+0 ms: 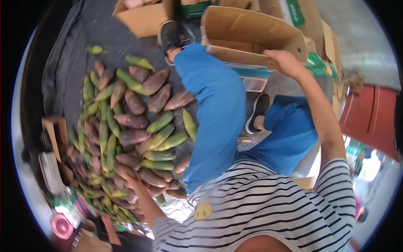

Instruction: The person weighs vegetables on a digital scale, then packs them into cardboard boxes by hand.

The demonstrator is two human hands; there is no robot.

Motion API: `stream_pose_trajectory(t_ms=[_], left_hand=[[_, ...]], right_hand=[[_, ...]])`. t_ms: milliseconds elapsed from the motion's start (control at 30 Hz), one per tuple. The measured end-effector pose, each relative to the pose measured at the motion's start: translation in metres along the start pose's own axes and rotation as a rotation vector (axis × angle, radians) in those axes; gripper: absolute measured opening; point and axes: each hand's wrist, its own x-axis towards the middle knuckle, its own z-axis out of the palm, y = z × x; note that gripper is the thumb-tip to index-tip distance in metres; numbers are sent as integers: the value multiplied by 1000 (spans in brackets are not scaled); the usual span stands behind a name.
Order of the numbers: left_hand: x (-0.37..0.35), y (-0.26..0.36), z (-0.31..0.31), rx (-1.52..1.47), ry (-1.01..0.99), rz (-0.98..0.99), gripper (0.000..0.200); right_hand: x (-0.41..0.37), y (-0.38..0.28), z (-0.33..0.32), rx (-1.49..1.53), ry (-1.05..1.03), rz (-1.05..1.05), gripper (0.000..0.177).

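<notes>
My right hand (285, 63) is closed on the near edge of an open cardboard box (256, 31), whose visible inside shows brown cardboard. My left hand (126, 173) reaches down into a large pile of tapered vegetables on the dark floor, touching purplish-brown ones. Its fingers blend into them, so I cannot make out whether it grips one. Purplish-brown pieces (133, 137) lie mixed with green ones (168, 142); they look like bamboo shoots.
My legs (218, 96) stand between the pile and the box. Another cardboard box (145, 19) is at the top. A blue-edged carton (254, 80) lies under the open box. At lower left are a small open box (54, 136) and a pink round item (61, 225).
</notes>
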Motion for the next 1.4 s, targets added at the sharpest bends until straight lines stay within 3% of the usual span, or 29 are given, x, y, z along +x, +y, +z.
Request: stream_pose_trajectory(t_ms=[100,167,233,267,367,500,567,633,733,833,867,1000,1100,1167,1233,1333,1400], left_hand=[[-100,24,40,-62,-209,22,68],[-121,27,50,-51,-265,-154,70],[-158,51,105,-134,-687,42,71],[-169,67,137,-93,-862,157,82],[-216,124,218,-14,-1069,351,86],[-290,187,324,231,-1276,705,73],[-324,200,377,368,-1405,742,67],[-367,206,416,481,-1444,698,61],[-377,190,479,961,-1436,849,62],[-372,158,522,1268,-1429,1281,66],[-370,147,529,1340,-1433,1324,69],[-415,143,520,1914,-1365,1295,69],[-397,125,526,1618,-1392,1488,72],[-393,129,529,1146,-1647,1143,73],[-411,161,497,710,-1715,787,56],[-398,197,446,346,-1555,760,44],[-351,195,421,268,-1387,702,38]], right_hand=[[0,-7,-3,24,-49,71,15],[1,-6,-3,9,-70,87,15],[-1,-2,0,24,-40,62,15],[-2,-3,1,25,-48,62,15],[-6,-3,3,30,-56,46,16],[-10,0,11,22,0,10,16],[-11,-5,4,-17,-40,14,18],[-14,-8,0,-2,-37,22,20],[-9,-8,5,-34,-66,13,22],[-6,-5,3,-81,-66,7,22],[-7,-3,6,-68,-26,-10,20],[-6,0,9,-25,-7,-24,20],[-3,0,5,-38,-47,1,23],[-6,-3,7,-10,-47,3,23],[-8,-1,4,25,3,-19,20],[-9,1,7,55,74,-43,17],[-10,-1,1,56,46,-30,13]])
